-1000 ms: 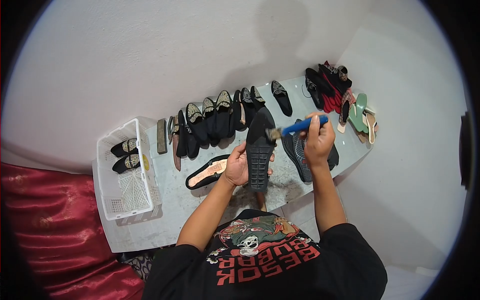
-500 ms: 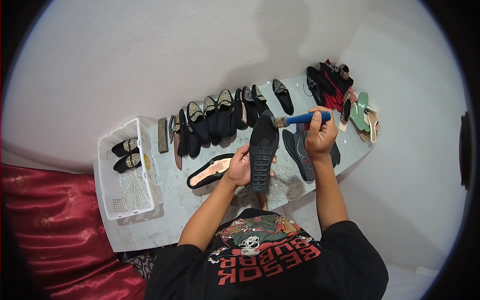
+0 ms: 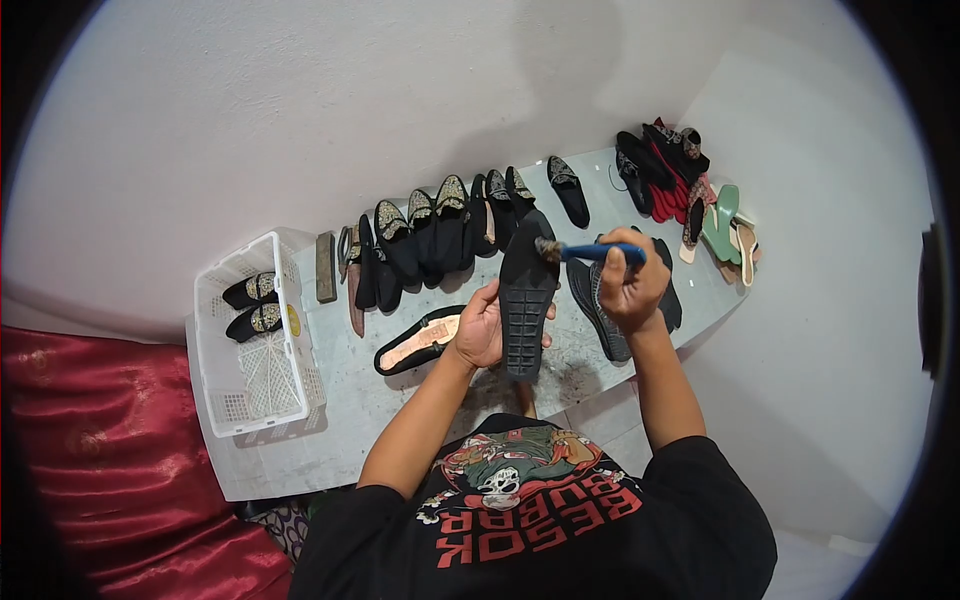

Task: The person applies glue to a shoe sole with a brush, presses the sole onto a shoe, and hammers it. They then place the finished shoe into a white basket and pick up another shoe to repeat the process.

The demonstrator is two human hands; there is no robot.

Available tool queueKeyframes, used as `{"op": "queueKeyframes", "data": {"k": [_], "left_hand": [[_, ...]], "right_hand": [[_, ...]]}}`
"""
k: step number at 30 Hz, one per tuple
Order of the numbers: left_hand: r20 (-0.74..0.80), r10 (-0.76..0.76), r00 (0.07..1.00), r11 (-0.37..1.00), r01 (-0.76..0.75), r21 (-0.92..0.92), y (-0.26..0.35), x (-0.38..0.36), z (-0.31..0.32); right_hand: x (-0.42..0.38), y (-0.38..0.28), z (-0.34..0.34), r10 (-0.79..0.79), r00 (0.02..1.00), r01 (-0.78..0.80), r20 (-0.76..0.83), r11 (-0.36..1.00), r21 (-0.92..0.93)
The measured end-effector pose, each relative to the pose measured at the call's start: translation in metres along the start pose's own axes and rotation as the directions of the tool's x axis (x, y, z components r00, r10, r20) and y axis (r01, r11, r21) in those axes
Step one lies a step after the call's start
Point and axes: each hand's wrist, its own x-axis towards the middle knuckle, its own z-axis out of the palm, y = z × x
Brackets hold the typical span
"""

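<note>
Left hand [image 3: 480, 330] has its grip closed around the black sole [image 3: 523, 325], held above the tabletop [image 3: 265, 470], blocky tread toward the person; right hand [image 3: 635, 280] has its grip closed on the blue-handled brush [image 3: 602, 253], bristles at the sole's smooth far half, exact contact unclear. Black shoe with tan insole [image 3: 420, 343] lies just left of the left hand, row of black shoes [image 3: 425, 235] behind, white basket [image 3: 300, 345] at far left.
</note>
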Motion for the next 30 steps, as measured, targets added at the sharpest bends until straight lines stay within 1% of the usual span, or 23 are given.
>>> {"op": "queueKeyframes", "data": {"k": [2, 3, 4, 6, 8, 9, 10, 11, 12, 14, 15, 17, 18, 19, 20, 22, 23, 24, 26, 27, 28, 30], "left_hand": [[-0.026, 0.000, 1.000, 1.000, -0.001, -0.017, -0.001, 0.001, 0.002], [-0.027, 0.002, 1.000, 1.000, -0.002, -0.017, -0.001, 0.000, 0.000], [-0.014, 0.011, 1.000, 1.000, -0.011, -0.004, 0.000, 0.000, -0.003], [-0.009, 0.017, 1.000, 1.000, -0.016, 0.003, 0.003, -0.004, -0.011], [-0.049, 0.035, 0.998, 0.998, -0.033, 0.049, 0.010, -0.009, -0.020], [0.007, 0.044, 0.999, 0.992, -0.045, 0.122, 0.013, -0.012, -0.030], [-0.002, 0.040, 0.999, 0.992, -0.039, 0.118, 0.016, -0.015, -0.027], [-0.025, 0.099, 0.995, 0.991, -0.096, 0.089, 0.017, -0.017, -0.025], [-0.046, 0.159, 0.986, 0.986, -0.156, 0.063, 0.018, -0.019, -0.021], [-0.055, 0.178, 0.982, 0.983, -0.174, 0.062, 0.021, -0.026, -0.020], [-0.067, 0.196, 0.978, 0.978, -0.191, 0.080, 0.023, -0.029, -0.020], [-0.074, 0.221, 0.973, 0.972, -0.213, 0.100, 0.025, -0.035, -0.024], [-0.076, 0.224, 0.972, 0.971, -0.216, 0.102, 0.025, -0.039, -0.027], [-0.111, 0.236, 0.965, 0.969, -0.225, 0.105, 0.025, -0.041, -0.029], [-0.146, 0.248, 0.958, 0.966, -0.234, 0.109, 0.025, -0.044, -0.031], [-0.182, 0.270, 0.946, 0.960, -0.251, 0.122, 0.025, -0.049, -0.033], [-0.215, 0.293, 0.932, 0.954, -0.269, 0.134, 0.026, -0.051, -0.034], [-0.220, 0.297, 0.929, 0.952, -0.271, 0.139, 0.028, -0.054, -0.032], [-0.245, 0.319, 0.916, 0.946, -0.292, 0.139, 0.031, -0.058, -0.028], [-0.248, 0.322, 0.914, 0.945, -0.295, 0.142, 0.033, -0.060, -0.026], [-0.268, 0.320, 0.909, 0.946, -0.293, 0.137, 0.034, -0.061, -0.025], [-0.292, 0.319, 0.902, 0.947, -0.293, 0.131, 0.035, -0.065, -0.025]], "right_hand": [[0.001, 0.005, 0.004, 0.017, 0.999, -0.019, -0.049, 0.999, -0.046], [0.002, 0.002, 0.006, -0.031, 0.999, 0.029, -0.042, 0.999, -0.045], [0.000, 0.000, 0.010, -0.028, 0.999, 0.027, -0.039, 0.999, -0.043], [-0.007, -0.004, 0.019, -0.089, 0.996, 0.084, 0.031, 0.987, 0.135], [-0.013, -0.004, 0.024, -0.090, 0.995, 0.084, 0.040, 0.986, 0.143], [-0.021, 0.008, 0.028, 0.004, 1.000, -0.004, 0.001, 0.992, 0.124], [-0.025, 0.017, 0.032, 0.098, 0.994, -0.093, -0.039, 0.990, 0.107], [-0.027, 0.026, 0.034, 0.202, 0.974, -0.191, -0.099, 0.975, 0.111], [-0.024, 0.031, 0.039, 0.382, 0.908, -0.326, -0.171, 0.902, 0.284], [-0.031, 0.064, 0.055, 0.586, 0.763, -0.413, -0.273, 0.767, 0.491], [-0.040, 0.080, 0.061, 0.589, 0.762, -0.416, -0.271, 0.765, 0.492], [-0.066, 0.112, 0.074, 0.721, 0.654, -0.513, -0.231, 0.646, 0.565], [-0.084, 0.127, 0.081, 0.721, 0.655, -0.513, -0.227, 0.644, 0.567], [-0.103, 0.141, 0.089, 0.756, 0.643, -0.653, -0.120, 0.623, 0.430], [-0.118, 0.151, 0.098, 0.793, 0.609, -0.761, -0.019, 0.590, 0.268], [-0.142, 0.151, 0.112, 0.729, 0.684, -0.727, 0.022, 0.679, 0.103], [-0.149, 0.152, 0.115, 0.734, 0.675, -0.738, 0.075, 0.675, 0.025], [-0.156, 0.154, 0.119, 0.735, 0.673, -0.739, 0.081, 0.673, 0.031], [-0.169, 0.157, 0.128, 0.662, 0.744, -0.654, 0.084, 0.749, -0.105], [-0.173, 0.156, 0.131, 0.636, 0.767, -0.626, 0.085, 0.771, -0.115], [-0.176, 0.157, 0.133, 0.635, 0.767, -0.626, 0.090, 0.772, -0.112], [-0.181, 0.155, 0.136, 0.610, 0.774, -0.592, 0.167, 0.792, -0.149]]}}
